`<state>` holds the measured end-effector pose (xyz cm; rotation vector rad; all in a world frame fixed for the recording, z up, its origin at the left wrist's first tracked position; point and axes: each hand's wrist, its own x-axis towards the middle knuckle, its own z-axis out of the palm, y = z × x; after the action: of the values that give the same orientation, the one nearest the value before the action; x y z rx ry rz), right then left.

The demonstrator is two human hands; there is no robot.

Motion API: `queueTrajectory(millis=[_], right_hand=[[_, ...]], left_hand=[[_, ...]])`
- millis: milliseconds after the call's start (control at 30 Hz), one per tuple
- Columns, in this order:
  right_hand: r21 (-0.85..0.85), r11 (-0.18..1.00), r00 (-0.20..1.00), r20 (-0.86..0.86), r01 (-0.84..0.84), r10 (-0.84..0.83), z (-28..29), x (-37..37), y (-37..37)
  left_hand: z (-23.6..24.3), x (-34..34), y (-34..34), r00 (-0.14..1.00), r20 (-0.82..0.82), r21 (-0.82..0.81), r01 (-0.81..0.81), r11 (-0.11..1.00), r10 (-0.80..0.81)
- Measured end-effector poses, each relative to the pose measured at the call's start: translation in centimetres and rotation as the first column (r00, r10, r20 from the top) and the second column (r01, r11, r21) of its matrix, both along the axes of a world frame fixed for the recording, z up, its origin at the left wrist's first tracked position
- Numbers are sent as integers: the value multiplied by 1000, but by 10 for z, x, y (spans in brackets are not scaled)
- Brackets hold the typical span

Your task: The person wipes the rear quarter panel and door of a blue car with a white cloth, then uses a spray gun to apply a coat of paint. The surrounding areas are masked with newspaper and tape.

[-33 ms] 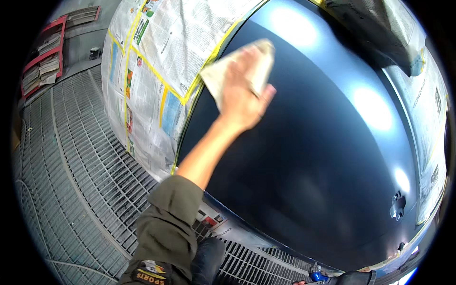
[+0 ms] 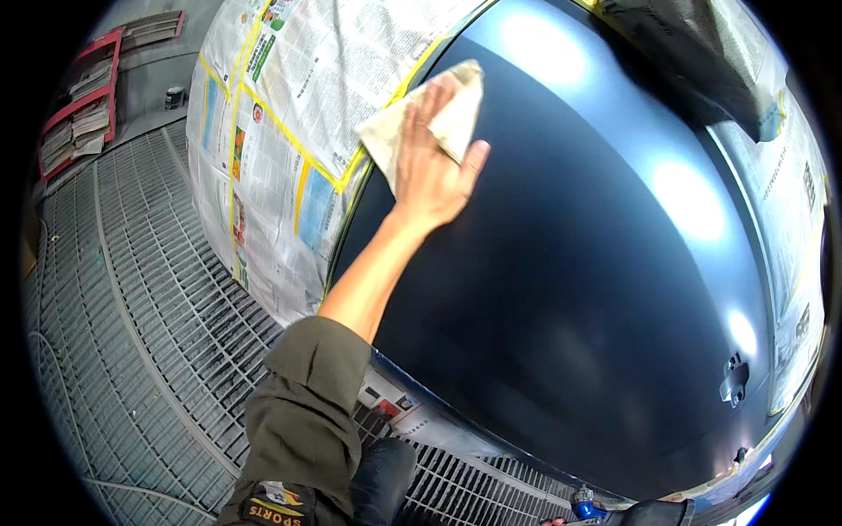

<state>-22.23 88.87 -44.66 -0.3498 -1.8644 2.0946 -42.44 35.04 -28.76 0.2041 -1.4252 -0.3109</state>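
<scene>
My left hand [image 2: 430,180] lies palm down on a cream cloth [image 2: 460,105], fingers stretched and thumb out to the right. The cloth rests against a dark blue car panel [image 2: 553,289], at its upper left edge beside newspaper masking [image 2: 298,79] bordered with yellow tape. At the bottom edge, right of centre, a few fingertips of my right hand [image 2: 551,522] show on a spray gun with a blue and silver body [image 2: 583,502]; the rest of that hand is out of frame.
A metal grating floor [image 2: 123,333] with a thin hose runs along the left. Red racks [image 2: 83,105] holding paper and a small can [image 2: 174,97] are at the back left. More masking [image 2: 785,193] covers the right side; a door-handle recess [image 2: 733,380] sits low on the panel.
My left hand and the cloth have shifted a little up and to the left across the panel, toward the taped edge. The spray gun stays in place.
</scene>
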Motion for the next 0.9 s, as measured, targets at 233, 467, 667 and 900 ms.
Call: queueTrajectory(millis=[233, 467, 667, 900], right_hand=[[-23, 996, 996, -23, 86, -87, -4, -2, 5], [60, 998, 1000, -14, 11, -10, 5, 5, -1], [71, 997, 999, 16, -36, 35, 20, 11, -25], [39, 998, 997, -46, -59, 60, 17, 17, -18]], left_hand=[[-19, -15, 95, 987, -33, 321, 158, 934, -155], [59, -17, 5, 973, -212, -31, 88, 996, -93], [-73, -7, 14, 994, -57, 199, 101, 975, -91], [-191, -26, 58, 997, -48, 682, -14, 732, 63]])
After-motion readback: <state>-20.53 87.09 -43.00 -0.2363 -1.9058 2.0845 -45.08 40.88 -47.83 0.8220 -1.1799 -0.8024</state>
